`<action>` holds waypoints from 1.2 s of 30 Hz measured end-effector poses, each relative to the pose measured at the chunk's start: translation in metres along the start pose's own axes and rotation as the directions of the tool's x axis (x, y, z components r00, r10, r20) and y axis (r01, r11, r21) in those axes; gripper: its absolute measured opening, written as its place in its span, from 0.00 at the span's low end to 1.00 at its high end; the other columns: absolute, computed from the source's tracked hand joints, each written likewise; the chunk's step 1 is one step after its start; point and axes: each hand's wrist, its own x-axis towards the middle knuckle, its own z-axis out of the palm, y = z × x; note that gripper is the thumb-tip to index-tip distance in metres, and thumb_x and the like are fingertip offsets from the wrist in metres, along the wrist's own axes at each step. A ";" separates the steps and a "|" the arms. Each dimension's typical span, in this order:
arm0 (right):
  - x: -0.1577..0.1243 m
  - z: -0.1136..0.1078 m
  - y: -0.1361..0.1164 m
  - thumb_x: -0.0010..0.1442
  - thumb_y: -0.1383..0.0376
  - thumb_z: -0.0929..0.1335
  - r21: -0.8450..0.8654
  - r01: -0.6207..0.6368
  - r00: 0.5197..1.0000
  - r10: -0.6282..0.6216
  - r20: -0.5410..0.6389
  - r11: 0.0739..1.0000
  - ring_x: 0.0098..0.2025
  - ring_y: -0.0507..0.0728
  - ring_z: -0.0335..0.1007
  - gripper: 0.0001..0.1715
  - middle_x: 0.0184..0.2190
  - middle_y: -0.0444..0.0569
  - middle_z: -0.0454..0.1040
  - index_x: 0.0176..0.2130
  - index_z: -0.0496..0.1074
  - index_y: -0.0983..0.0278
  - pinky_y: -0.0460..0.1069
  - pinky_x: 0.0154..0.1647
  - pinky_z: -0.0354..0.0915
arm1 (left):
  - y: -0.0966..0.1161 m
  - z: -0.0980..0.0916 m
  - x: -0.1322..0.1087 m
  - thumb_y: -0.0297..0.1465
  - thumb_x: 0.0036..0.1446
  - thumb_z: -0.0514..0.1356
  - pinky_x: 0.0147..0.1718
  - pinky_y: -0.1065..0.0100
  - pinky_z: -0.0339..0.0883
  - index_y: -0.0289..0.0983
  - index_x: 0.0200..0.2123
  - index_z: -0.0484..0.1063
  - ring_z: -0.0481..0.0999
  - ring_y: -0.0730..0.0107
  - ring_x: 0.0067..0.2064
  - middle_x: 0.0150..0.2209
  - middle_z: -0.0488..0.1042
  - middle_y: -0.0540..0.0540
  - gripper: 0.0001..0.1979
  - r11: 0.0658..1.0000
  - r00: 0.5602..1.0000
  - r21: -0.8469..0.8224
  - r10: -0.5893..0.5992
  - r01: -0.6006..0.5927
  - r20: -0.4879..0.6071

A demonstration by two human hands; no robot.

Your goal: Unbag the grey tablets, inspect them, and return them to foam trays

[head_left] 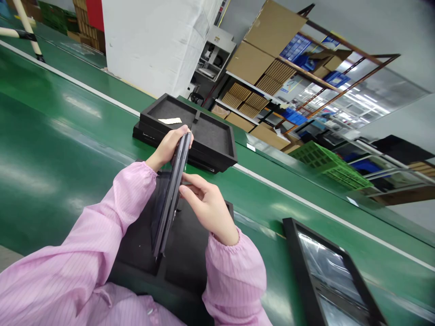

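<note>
Two thin dark grey tablets (173,194) stand nearly upright, edge toward me, lying face against face with speaker holes along their edges. My left hand (173,144) is closed around their upper end. At their right face is my right hand (209,206), thumb and forefinger brought close together at the surface. Whether a thin film or the tablet itself lies between those fingertips cannot be made out. Below the tablets sits a black foam tray (186,253) with a divider, partly hidden by my arms and the tablets.
Stacked black trays (217,138) stand just beyond my hands, a pale paper strip (170,121) in the top one. Another black tray (295,262) at right holds items under shiny clear film. All rest on a green work surface (84,131). A green crate (331,165) and shelves with cartons (258,59) stand behind.
</note>
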 end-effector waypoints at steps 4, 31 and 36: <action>-0.002 -0.004 -0.004 0.61 0.64 0.68 -0.038 0.014 1.000 -0.014 0.018 0.999 0.40 0.53 0.78 0.19 0.47 0.51 0.76 0.51 0.77 0.63 0.48 0.46 0.75 | 0.003 0.001 -0.001 0.59 0.60 0.47 0.23 0.68 0.59 0.36 0.20 0.68 0.65 0.73 0.22 0.20 0.67 0.47 0.35 0.999 1.000 0.049 -0.008 0.008 -0.009; -0.003 -0.003 -0.009 0.52 0.67 0.66 0.003 -0.097 0.995 0.097 0.015 0.995 0.37 0.53 0.76 0.24 0.45 0.53 0.76 0.50 0.70 0.66 0.49 0.38 0.74 | 0.021 0.008 -0.004 0.52 0.62 0.48 0.21 0.69 0.54 0.38 0.17 0.62 0.59 0.75 0.19 0.15 0.62 0.50 0.29 0.987 1.000 0.159 0.010 -0.013 0.024; -0.005 -0.005 -0.012 0.51 0.66 0.62 -0.026 -0.069 0.997 0.070 0.043 0.997 0.39 0.55 0.73 0.29 0.52 0.56 0.71 0.54 0.65 0.67 0.50 0.36 0.70 | 0.029 0.011 -0.008 0.46 0.61 0.49 0.22 0.68 0.52 0.39 0.18 0.58 0.56 0.75 0.20 0.16 0.58 0.52 0.24 0.979 0.998 0.204 0.008 -0.022 0.069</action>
